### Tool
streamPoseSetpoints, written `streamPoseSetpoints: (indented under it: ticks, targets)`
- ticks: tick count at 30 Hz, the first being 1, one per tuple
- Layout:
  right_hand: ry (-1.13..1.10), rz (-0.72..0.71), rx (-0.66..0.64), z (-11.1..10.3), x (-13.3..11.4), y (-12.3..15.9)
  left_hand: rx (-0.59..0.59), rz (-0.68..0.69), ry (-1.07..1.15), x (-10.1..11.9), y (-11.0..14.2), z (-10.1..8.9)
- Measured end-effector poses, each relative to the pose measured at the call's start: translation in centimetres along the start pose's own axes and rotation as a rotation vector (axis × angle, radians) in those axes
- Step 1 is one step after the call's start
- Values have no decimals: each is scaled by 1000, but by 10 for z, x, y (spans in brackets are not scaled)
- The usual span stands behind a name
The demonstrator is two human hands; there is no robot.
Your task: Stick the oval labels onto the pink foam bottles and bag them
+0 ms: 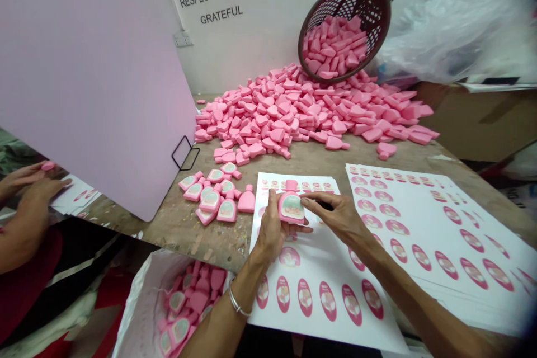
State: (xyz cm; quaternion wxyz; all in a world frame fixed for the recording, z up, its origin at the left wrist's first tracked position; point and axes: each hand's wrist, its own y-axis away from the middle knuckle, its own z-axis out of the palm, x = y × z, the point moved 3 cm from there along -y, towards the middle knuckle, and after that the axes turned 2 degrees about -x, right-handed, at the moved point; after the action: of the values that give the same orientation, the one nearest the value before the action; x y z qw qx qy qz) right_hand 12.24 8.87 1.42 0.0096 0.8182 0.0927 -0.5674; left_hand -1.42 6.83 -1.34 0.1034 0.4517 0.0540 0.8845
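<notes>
Tilted basket (348, 3) of pink bottle shapes (331, 47)

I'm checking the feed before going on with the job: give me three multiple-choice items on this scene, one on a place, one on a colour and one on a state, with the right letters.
1. Where is the woven basket?
A) On the floor
B) Tipped over at the far end of the table
C) Held in the right hand

2. What colour are the loose pieces in the pile?
A) Blue
B) Yellow
C) Pink

3. What state is the bottle-shaped piece in the left hand in?
A) Bare, with no label
B) Wrapped in plastic
C) Labelled on its face

Answers:
1. B: its open mouth tilts toward the table, with pieces spilling out.
2. C: the whole heap shows pink.
3. C: a label shows on the piece's front.
</notes>
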Motion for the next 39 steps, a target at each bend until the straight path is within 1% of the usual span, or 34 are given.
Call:
streamPoseSetpoints:
  ticks: [7, 13, 19, 23, 27, 29, 33, 39]
  targets:
    - [-3, -26, 23, 0, 1, 0, -8, 3, -21, 1, 0, -1]
    - [4, -48, 34, 1, 3, -1, -19, -3, 7, 5, 2, 1]
    - [-18, -40, 17, 2, 2, -2, -16, -18, -3, 6, 4, 1]
    - [-51, 5, -1, 1, -1, -2, -6, -3, -18, 6, 3, 0]
    - [-137, 104, -42, -2, 2, -3, 14, -14, -18, 4, 1, -2]
    - [-148, 123, -50, -3, 3, -3, 15, -15, -17, 4, 1, -2]
    - [-130, 74, 27, -5, -1, -1, -11, -5, -5, 3, 1, -3]
    - [-60, 21, 10, -2, -6, 0, -20, -7, 28, 3, 1, -3]
